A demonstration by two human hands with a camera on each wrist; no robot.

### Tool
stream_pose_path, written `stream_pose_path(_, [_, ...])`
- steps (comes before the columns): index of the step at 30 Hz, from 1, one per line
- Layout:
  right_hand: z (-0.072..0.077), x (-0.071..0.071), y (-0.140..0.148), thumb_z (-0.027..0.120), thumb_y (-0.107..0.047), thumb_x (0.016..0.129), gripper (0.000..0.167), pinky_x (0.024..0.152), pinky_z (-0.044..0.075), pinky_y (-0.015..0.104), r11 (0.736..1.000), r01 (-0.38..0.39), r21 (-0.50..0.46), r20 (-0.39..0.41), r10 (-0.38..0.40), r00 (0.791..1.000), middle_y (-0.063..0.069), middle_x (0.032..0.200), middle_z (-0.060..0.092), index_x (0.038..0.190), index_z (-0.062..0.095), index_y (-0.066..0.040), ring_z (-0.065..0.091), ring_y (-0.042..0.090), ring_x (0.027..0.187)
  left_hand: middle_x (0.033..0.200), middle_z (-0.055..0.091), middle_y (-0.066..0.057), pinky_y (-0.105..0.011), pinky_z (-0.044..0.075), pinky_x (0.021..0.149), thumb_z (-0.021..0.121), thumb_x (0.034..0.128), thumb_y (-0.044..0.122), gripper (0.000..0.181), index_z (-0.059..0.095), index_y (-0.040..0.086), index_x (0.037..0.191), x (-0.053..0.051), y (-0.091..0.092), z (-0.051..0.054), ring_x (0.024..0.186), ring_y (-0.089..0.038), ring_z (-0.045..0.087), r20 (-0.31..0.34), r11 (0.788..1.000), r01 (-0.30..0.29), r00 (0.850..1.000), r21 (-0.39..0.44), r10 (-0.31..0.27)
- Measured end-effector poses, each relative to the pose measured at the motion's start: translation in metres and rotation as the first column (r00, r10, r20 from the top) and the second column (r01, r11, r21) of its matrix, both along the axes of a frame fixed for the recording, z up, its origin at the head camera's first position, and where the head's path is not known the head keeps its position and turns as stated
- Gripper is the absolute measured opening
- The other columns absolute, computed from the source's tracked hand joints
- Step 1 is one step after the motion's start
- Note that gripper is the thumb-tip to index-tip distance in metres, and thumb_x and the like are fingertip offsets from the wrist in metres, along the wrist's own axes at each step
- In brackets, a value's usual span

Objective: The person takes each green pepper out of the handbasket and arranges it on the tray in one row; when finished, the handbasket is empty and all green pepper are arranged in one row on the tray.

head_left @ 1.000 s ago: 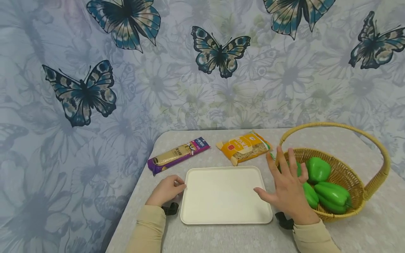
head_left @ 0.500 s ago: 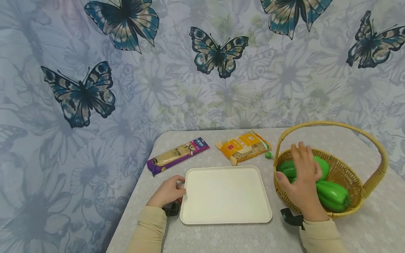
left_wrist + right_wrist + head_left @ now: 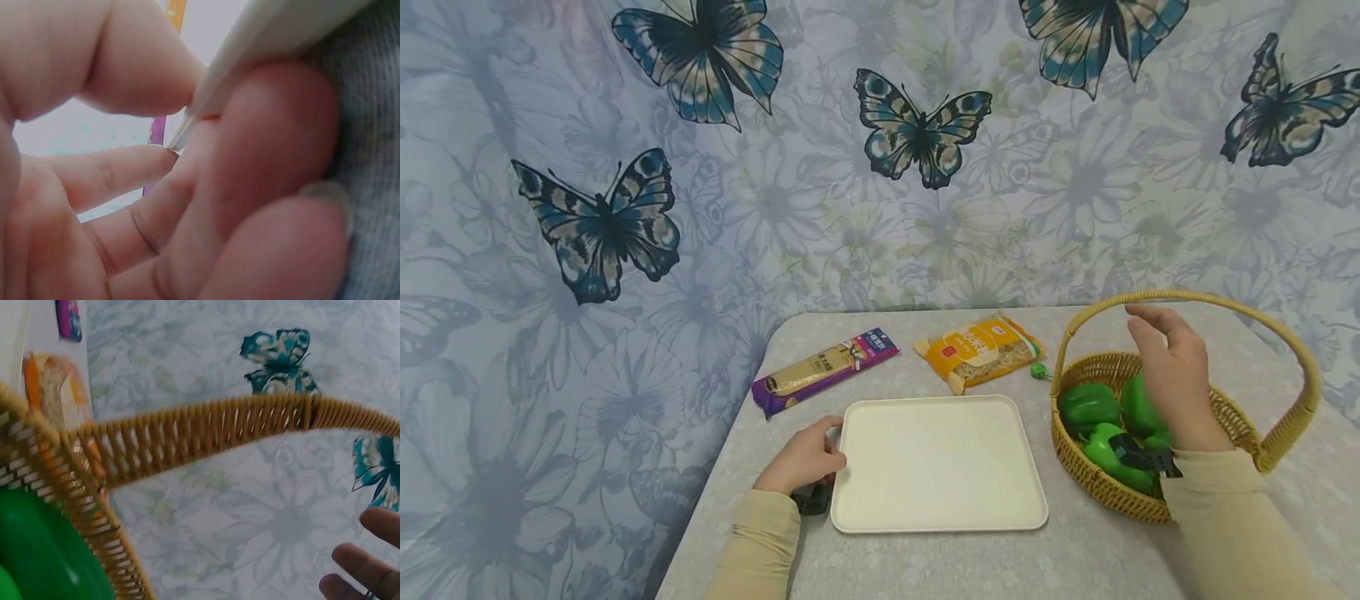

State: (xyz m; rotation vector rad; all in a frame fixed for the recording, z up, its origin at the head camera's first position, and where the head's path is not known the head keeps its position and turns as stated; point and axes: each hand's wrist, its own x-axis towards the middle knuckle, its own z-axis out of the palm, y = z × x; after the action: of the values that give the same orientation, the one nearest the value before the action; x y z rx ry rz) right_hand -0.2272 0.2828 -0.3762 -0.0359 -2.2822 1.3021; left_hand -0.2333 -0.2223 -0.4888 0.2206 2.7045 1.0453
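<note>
Pinching the L rim of the cream tray [image 3: 936, 462], the L hand [image 3: 803, 458] is grasping it w/ fingers curling under the edge; the tray is lying flat on the desk [image 3: 925, 567], btwn the two hands. The R hand [image 3: 1176, 375] is hovering by the handle [image 3: 200, 434] of the wicker basket [image 3: 1097, 493], its fingers released, loosely spread, grasping nothing. Handling-wise, the tray is looking light, stiff, prob. plastic, a bit slick, not esp. fragile; opp. short sides are seeming best for holding, fingers going under the lip. The basket is sitting R of the tray, looking stiff but springy, prob. weighing more w/ its load; mid-handle is seeming the best grip, an off-centre one risking tilt. The green peppers [image 3: 1090, 406] are looking smooth, firm, slippery-ish. Counting: 1 tray, 1 basket, at least 4 peppers (the R sleeve [image 3: 1240, 517] is hiding part of the basket), 1 purple pack [image 3: 825, 372] and 1 orange pack [image 3: 979, 352] lying behind the tray, 1 small green item [image 3: 1039, 371] lying beside the orange pack, too small to ID
</note>
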Motion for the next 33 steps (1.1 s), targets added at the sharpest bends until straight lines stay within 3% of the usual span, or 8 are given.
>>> stream_pose_path(2, [-0.005,-0.014,0.011,0.038,-0.046,0.109,0.054,0.099,0.036,0.056,0.999,-0.028,-0.014,0.020,0.029,0.999,0.020,0.149,0.052,0.146,0.058,-0.011,0.046,0.036,0.131,0.080,0.064,-0.004,-0.034,0.051,0.055,0.068,0.0847,0.012,0.073,0.044,0.007,0.154,0.000,0.000,-0.001,0.058,-0.019,0.062,0.000,1.000,-0.001,1.000,0.006,0.001])
stream_pose_path(4, [-0.017,-0.024,0.019,0.037,-0.047,0.109,0.055,0.096,0.037,0.054,0.999,-0.034,-0.007,0.038,0.034,0.999,0.018,0.146,0.053,0.146,0.057,-0.012,0.047,0.033,0.127,0.080,0.064,-0.005,-0.035,0.051,0.055,0.068,0.0847,0.012,0.074,0.043,0.007,0.154,0.001,0.001,-0.001,0.058,-0.019,0.062,0.003,1.000,0.000,1.000,0.010,0.000])
stream_pose_path(9, [-0.042,-0.030,0.025,0.036,-0.044,0.110,0.056,0.093,0.037,0.053,0.999,-0.037,0.038,0.024,0.036,0.999,0.021,0.143,0.052,0.148,0.054,-0.007,0.046,0.034,0.125,0.079,0.064,-0.004,-0.035,0.050,0.054,0.067,0.0854,0.014,0.076,0.040,0.006,0.156,0.003,0.001,-0.002,0.058,-0.020,0.061,0.001,1.000,-0.002,1.000,-0.005,0.002])
stream_pose_path(16, [-0.046,-0.030,0.025,0.040,-0.043,0.109,0.053,0.096,0.038,0.067,0.991,-0.112,0.074,0.050,0.109,0.993,0.025,0.138,0.053,0.140,0.058,-0.003,0.048,0.045,0.125,0.080,0.064,-0.003,-0.035,0.049,0.054,0.066,0.0860,0.016,0.077,0.039,0.006,0.157,0.002,0.003,-0.001,0.058,-0.019,0.061,-0.006,0.999,-0.021,1.000,-0.038,0.021])
stream_pose_path(21, [-0.048,-0.033,0.024,0.041,-0.046,0.109,0.053,0.087,0.044,0.062,0.978,-0.150,0.147,0.128,0.132,0.983,0.024,0.133,0.058,0.135,0.061,-0.005,0.054,0.044,0.117,0.080,0.064,-0.003,-0.035,0.049,0.055,0.066,0.0859,0.015,0.077,0.039,0.007,0.158,0.004,0.005,0.001,0.059,-0.019,0.061,-0.007,0.999,-0.026,1.000,-0.024,0.026])
stream_pose_path(24, [-0.049,-0.035,0.024,0.042,-0.048,0.108,0.052,0.085,0.046,0.060,0.946,-0.195,0.258,0.203,0.144,0.969,0.023,0.128,0.063,0.132,0.063,-0.007,0.059,0.041,0.111,0.080,0.064,-0.003,-0.035,0.050,0.055,0.066,0.0862,0.014,0.077,0.039,0.007,0.158,0.004,0.005,0.000,0.059,-0.019,0.061,-0.005,1.000,-0.025,1.000,-0.013,0.025])
stream_pose_path(29, [-0.051,-0.037,0.023,0.045,-0.048,0.107,0.050,0.092,0.033,0.070,0.856,-0.311,0.414,0.341,0.171,0.924,0.023,0.126,0.067,0.127,0.067,-0.008,0.061,0.046,0.111,0.081,0.064,-0.002,-0.034,0.049,0.056,0.066,0.0863,0.015,0.077,0.038,0.006,0.158,0.003,0.006,-0.001,0.060,-0.018,0.061,-0.002,0.999,-0.025,1.000,-0.021,0.025])
stream_pose_path(33, [-0.054,-0.035,0.022,0.050,-0.048,0.104,0.050,0.090,0.025,0.070,0.795,-0.366,0.483,0.421,0.156,0.894,0.026,0.129,0.065,0.128,0.067,-0.007,0.060,0.049,0.112,0.081,0.064,-0.003,-0.035,0.049,0.056,0.066,0.0867,0.015,0.077,0.038,0.006,0.158,0.002,0.005,0.001,0.060,-0.019,0.061,-0.004,1.000,-0.019,1.000,-0.023,0.019])
